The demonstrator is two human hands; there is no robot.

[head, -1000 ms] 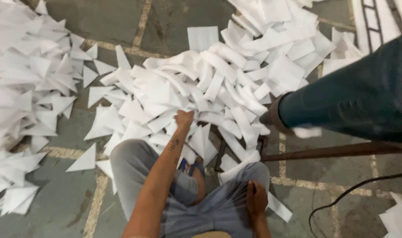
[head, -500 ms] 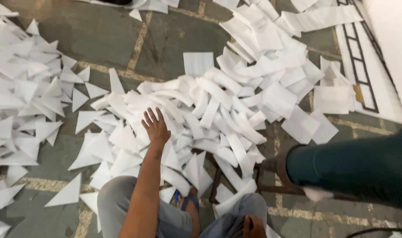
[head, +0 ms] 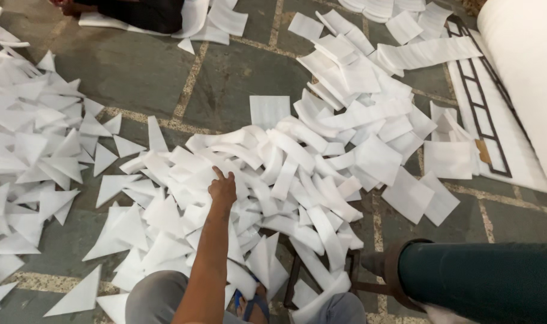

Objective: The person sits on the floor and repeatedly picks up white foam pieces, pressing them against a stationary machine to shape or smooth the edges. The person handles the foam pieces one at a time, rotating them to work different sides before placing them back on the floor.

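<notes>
1. Head view: one left hand (head: 223,188) visible, fingers loosely curled, index extended, holding nothing, resting on the heap of white foam strips (head: 285,174).
2. Strips too many to count; triangle pile (head: 27,150) at 9 o'clock.
3. One dark cylinder (head: 483,279) at 4 o'clock; right hand unseen.

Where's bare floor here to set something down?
Bare tiles lie beyond the left hand, between the triangle pile and the sheet heap. A smaller patch lies by the teal cylinder. Around the hand, curled strips crowd everything.

Bare floor (head: 135,72) lies open beyond the foam pile (head: 285,174); teal cylinder (head: 483,279) blocks right.
</notes>
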